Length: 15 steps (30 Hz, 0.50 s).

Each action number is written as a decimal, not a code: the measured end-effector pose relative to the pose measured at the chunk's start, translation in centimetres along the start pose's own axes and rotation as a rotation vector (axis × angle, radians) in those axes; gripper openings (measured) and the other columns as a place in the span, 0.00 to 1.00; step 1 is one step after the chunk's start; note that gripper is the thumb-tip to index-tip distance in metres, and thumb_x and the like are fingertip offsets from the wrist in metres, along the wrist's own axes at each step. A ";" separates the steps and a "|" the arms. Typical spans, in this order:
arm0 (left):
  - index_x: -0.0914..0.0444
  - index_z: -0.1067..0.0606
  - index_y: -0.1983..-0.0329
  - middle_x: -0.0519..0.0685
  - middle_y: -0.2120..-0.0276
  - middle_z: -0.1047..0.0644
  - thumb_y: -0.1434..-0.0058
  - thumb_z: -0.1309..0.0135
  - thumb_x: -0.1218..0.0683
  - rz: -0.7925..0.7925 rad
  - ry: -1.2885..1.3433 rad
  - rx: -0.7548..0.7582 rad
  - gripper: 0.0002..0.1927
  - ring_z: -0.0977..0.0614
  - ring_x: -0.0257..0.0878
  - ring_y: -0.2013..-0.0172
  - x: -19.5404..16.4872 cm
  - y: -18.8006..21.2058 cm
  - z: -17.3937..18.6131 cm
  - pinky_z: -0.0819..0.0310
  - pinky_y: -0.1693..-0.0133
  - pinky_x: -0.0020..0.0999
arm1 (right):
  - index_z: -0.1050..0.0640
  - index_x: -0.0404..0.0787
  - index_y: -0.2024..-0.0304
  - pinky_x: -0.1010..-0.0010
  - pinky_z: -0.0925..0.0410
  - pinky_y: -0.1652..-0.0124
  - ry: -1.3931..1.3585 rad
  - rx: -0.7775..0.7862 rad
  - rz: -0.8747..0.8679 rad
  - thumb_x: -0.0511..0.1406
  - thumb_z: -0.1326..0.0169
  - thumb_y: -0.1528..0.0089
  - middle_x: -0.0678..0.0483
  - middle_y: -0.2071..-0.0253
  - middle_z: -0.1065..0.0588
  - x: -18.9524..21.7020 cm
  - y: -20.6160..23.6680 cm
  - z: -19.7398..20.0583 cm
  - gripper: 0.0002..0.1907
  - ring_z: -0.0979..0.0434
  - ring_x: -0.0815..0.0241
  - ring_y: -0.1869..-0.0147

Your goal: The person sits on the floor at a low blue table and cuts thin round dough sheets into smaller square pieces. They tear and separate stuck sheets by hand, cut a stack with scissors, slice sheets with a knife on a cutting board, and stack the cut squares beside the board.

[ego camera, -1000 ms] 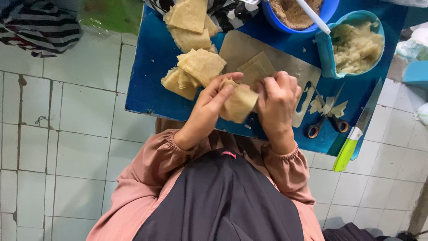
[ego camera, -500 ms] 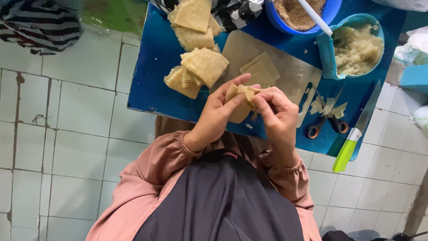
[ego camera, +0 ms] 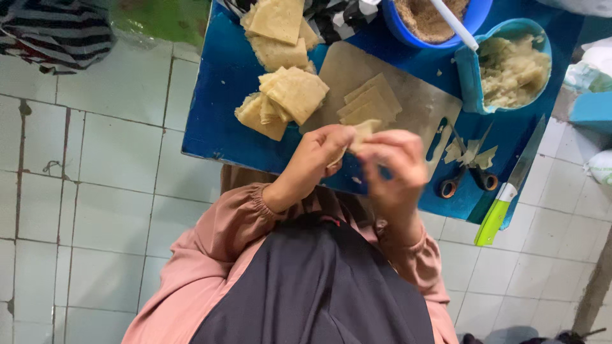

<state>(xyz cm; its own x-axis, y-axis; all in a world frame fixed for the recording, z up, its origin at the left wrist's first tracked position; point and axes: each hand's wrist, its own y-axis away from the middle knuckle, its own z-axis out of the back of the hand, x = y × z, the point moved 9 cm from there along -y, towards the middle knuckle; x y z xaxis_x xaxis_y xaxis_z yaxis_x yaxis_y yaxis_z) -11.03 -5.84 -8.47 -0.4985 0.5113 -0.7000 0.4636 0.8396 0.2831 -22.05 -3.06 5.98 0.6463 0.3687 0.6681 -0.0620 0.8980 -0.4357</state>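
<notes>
Left hand [ego camera: 319, 156] and right hand [ego camera: 395, 162], raised together above the near edge of a low blue table [ego camera: 217, 121]. Both hands pinch one folded dough wrapper [ego camera: 361, 132] between thumbs and fingertips; the fingers are curled close, and the wrapper's pale upper edge shows just above the knuckles, between the two hands. Directly beyond the hands lies a pale cutting board [ego camera: 408, 102] bearing a short stack of flat square wrappers [ego camera: 370, 102]. Beyond and to the left of the left hand, loose piles of more wrappers [ego camera: 287, 89] rest on the table. To the right of the right hand lie scissors [ego camera: 468, 178] among dough scraps, and farther right a green-handled knife [ego camera: 507, 191]. Well beyond the right hand stand a light-blue container of pale mash [ego camera: 510, 70] and a blue bowl of brown crumbs [ego camera: 433, 19].
</notes>
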 end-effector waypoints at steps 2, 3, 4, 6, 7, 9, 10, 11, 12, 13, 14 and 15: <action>0.66 0.23 0.52 0.39 0.75 0.28 0.29 0.46 0.53 -0.024 -0.032 -0.025 0.11 0.33 0.24 0.79 -0.4 -0.2 0.1 0.43 0.78 0.22 | 0.24 0.36 0.53 0.62 0.31 0.46 0.152 0.061 0.163 0.35 0.43 0.35 0.46 0.53 0.23 1.9 0.4 -0.8 0.10 0.25 0.50 0.47; 0.66 0.22 0.51 0.39 0.75 0.27 0.32 0.44 0.54 -0.028 -0.045 -0.037 0.12 0.33 0.24 0.80 -0.5 -0.2 0.2 0.44 0.79 0.21 | 0.24 0.35 0.49 0.65 0.31 0.45 -0.021 0.005 -0.034 0.35 0.44 0.33 0.47 0.51 0.24 0.1 0.4 -0.2 0.12 0.24 0.54 0.46; 0.66 0.22 0.51 0.39 0.74 0.26 0.32 0.44 0.54 -0.035 -0.039 -0.029 0.11 0.33 0.23 0.79 -0.6 -0.2 0.1 0.43 0.78 0.21 | 0.24 0.34 0.45 0.68 0.30 0.44 -0.197 -0.049 -0.235 0.34 0.45 0.30 0.49 0.49 0.24 -2.0 0.7 0.0 0.13 0.24 0.58 0.45; 0.66 0.22 0.51 0.39 0.72 0.25 0.31 0.43 0.55 -0.043 -0.025 -0.022 0.10 0.32 0.23 0.78 -0.7 0.1 0.1 0.42 0.77 0.21 | 0.24 0.33 0.43 0.71 0.29 0.46 -0.658 -0.078 -0.607 0.35 0.47 0.30 0.49 0.49 0.23 -5.8 2.5 -1.2 0.16 0.22 0.60 0.47; 0.66 0.22 0.51 0.39 0.72 0.24 0.31 0.43 0.55 -0.038 -0.044 -0.008 0.10 0.31 0.23 0.78 -0.6 0.3 0.1 0.42 0.76 0.21 | 0.23 0.33 0.45 0.71 0.28 0.49 -0.943 -0.061 -0.768 0.35 0.48 0.33 0.48 0.51 0.21 -7.2 3.3 -2.7 0.17 0.21 0.59 0.49; 0.66 0.22 0.51 0.39 0.72 0.24 0.32 0.43 0.55 -0.037 -0.082 0.027 0.11 0.30 0.23 0.77 -0.6 0.5 -0.4 0.40 0.75 0.21 | 0.23 0.33 0.48 0.71 0.28 0.54 -1.245 -0.009 -0.919 0.34 0.48 0.34 0.48 0.54 0.20 -8.6 4.3 -4.2 0.15 0.20 0.59 0.53; 0.66 0.22 0.51 0.41 0.69 0.22 0.31 0.43 0.55 -0.134 -0.197 0.007 0.10 0.27 0.24 0.73 -1.4 0.7 -0.5 0.35 0.71 0.23 | 0.23 0.32 0.49 0.70 0.28 0.55 -1.262 0.028 -0.923 0.31 0.46 0.33 0.48 0.55 0.21 -9.0 4.5 -4.8 0.11 0.21 0.59 0.55; 0.66 0.21 0.51 0.42 0.66 0.21 0.29 0.43 0.56 -0.233 -0.311 -0.013 0.09 0.23 0.25 0.69 -2.2 1.0 -0.7 0.31 0.66 0.26 | 0.23 0.32 0.51 0.70 0.27 0.56 -1.278 0.067 -0.925 0.29 0.45 0.32 0.49 0.56 0.22 -9.3 4.7 -5.2 0.08 0.21 0.59 0.56; 0.67 0.21 0.51 0.44 0.63 0.19 0.28 0.42 0.56 -0.334 -0.427 -0.034 0.09 0.20 0.26 0.64 -3.2 1.3 -0.9 0.26 0.62 0.28 | 0.23 0.32 0.51 0.71 0.29 0.59 -1.053 0.036 -0.868 0.29 0.45 0.32 0.50 0.58 0.22 -10.1 4.7 -4.3 0.08 0.23 0.61 0.59; 0.66 0.21 0.53 0.47 0.64 0.19 0.30 0.42 0.56 -0.418 -0.608 -0.078 0.08 0.19 0.33 0.65 -4.0 1.7 -1.1 0.25 0.63 0.31 | 0.22 0.31 0.52 0.72 0.30 0.62 -0.831 0.006 -0.808 0.29 0.44 0.31 0.51 0.60 0.23 -10.4 4.6 -3.4 0.07 0.24 0.62 0.61; 0.65 0.22 0.54 0.50 0.64 0.20 0.31 0.42 0.56 -0.499 -0.790 -0.123 0.07 0.17 0.41 0.65 -4.8 2.1 -1.4 0.24 0.63 0.34 | 0.21 0.31 0.53 0.73 0.31 0.64 -0.609 -0.024 -0.744 0.29 0.44 0.31 0.52 0.62 0.23 -10.4 4.4 -2.5 0.06 0.26 0.64 0.64; 0.64 0.22 0.56 0.52 0.64 0.20 0.33 0.42 0.55 -0.576 -0.971 -0.167 0.07 0.16 0.48 0.65 -5.5 2.6 -1.8 0.22 0.64 0.36 | 0.21 0.31 0.54 0.72 0.32 0.64 -0.380 -0.019 -0.610 0.28 0.43 0.31 0.50 0.63 0.24 -9.5 3.6 -1.8 0.05 0.26 0.61 0.64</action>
<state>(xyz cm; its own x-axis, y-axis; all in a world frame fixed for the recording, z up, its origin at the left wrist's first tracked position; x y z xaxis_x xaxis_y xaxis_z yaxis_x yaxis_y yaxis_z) -8.39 -6.16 -2.71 0.2057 -0.2547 -0.9449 0.2097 0.9546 -0.2117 -27.06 -3.74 -3.09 0.2520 -0.1360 0.9581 0.2411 0.9677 0.0740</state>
